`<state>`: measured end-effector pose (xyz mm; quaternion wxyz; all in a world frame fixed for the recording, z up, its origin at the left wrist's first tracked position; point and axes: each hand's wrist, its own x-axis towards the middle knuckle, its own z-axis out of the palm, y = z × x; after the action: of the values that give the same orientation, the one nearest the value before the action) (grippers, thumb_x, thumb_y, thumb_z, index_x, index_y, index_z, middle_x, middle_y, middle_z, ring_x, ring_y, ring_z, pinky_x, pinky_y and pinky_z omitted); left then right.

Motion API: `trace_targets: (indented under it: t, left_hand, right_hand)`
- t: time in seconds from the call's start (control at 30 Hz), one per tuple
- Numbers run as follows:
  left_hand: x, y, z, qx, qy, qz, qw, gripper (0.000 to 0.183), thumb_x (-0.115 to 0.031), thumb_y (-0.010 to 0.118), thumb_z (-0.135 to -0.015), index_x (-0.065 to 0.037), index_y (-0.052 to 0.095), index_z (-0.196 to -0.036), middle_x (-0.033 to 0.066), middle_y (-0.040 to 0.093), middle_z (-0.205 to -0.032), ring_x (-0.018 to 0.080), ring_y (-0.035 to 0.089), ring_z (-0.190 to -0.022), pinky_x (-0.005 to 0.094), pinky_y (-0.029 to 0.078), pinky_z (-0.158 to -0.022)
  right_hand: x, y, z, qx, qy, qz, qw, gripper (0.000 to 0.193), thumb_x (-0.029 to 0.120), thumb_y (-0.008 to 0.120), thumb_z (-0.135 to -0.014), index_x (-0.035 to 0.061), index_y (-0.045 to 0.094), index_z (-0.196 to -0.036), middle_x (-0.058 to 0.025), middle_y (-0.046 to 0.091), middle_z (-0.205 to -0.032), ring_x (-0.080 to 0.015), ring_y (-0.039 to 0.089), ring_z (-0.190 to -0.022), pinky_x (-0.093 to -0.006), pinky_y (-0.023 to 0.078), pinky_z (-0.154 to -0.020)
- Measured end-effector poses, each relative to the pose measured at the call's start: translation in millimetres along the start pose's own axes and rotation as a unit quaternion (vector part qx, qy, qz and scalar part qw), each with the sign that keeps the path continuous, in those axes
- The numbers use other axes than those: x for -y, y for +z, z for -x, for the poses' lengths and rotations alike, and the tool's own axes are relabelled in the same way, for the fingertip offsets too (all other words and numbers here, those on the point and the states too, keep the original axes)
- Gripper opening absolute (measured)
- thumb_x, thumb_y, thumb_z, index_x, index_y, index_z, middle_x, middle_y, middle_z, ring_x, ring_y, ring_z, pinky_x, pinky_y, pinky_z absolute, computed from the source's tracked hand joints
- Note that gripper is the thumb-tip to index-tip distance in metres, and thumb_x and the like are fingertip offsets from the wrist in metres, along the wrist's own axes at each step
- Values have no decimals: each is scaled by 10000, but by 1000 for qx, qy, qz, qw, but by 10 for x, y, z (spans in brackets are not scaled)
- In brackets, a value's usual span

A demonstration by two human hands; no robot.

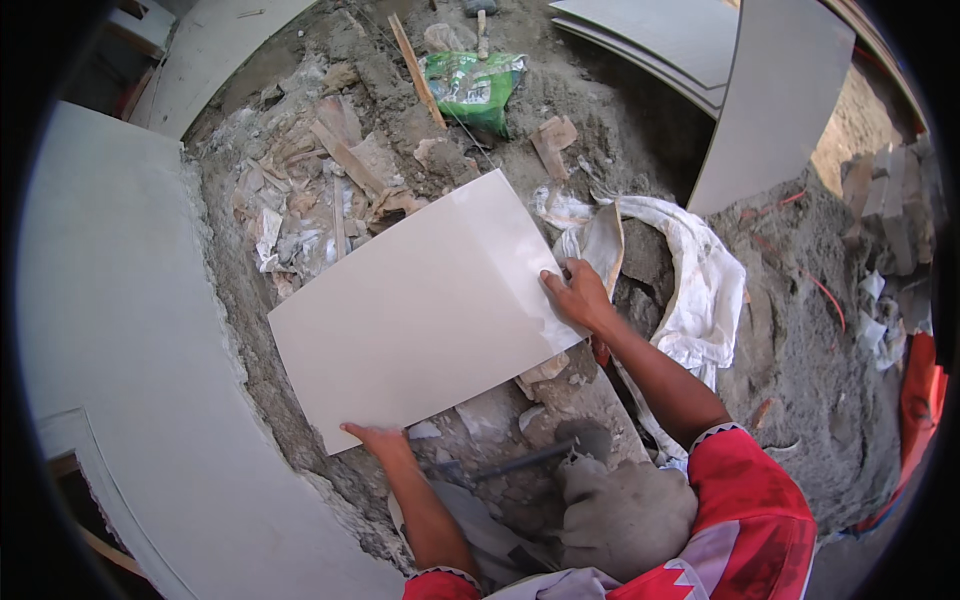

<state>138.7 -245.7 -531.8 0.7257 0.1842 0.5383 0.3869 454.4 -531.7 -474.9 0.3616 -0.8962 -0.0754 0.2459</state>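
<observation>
A large pale rectangular tile [410, 300] is held up in front of me, tilted, its glossy face showing. My left hand [378, 440] grips its lower left corner, thumb on the face and the fingers hidden behind. On the right short edge, my right hand [580, 295] has its thumb and part of the fingers at the rim; the rest is out of sight behind the tile. Broken rubble and paper scraps [290, 220] lie beyond the tile, and a white woven sack [705, 290] is bunched up just right of my right hand.
Laid pale tiles [140, 300] run along the left, ending at a rough mortar edge. A green bag [475, 88], a mallet [482, 30] and a wooden strip [415, 70] lie at the far side. More large tiles [775, 100] lean at the upper right. Red material [918, 400] sits far right.
</observation>
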Motion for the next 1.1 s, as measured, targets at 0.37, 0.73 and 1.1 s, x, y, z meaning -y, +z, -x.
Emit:
trace_targets:
  t: [0.37,0.73,1.1]
  left_hand:
    - [-207,-146,325,-8,6,-8,1000,793,-702,187,-970,-146,316,-1519,85,344,-1553,325,343,-1403,524,293,-1150]
    - [-262,-376,374,-34,21,7,999,788,-691,224,-976,-117,332,-1507,90,365,-1540,321,367,-1384,513,287,-1152]
    - [-182,-242,473,-43,16,11,999,769,-681,262,-977,-112,377,-1481,82,409,-1512,315,397,-1364,517,306,-1136]
  right_hand:
    - [80,21,147,8,59,-106,993,525,409,685,-851,-73,637,-1054,-243,686,-825,-344,691,-768,-433,523,-726]
    - [260,-183,118,132,111,-276,946,433,284,725,-861,-95,624,-1045,-192,691,-875,-274,689,-767,-387,541,-694]
    - [629,-501,-221,223,28,-369,902,420,145,744,-848,-101,559,-1134,-194,665,-978,-232,680,-789,-349,563,-662]
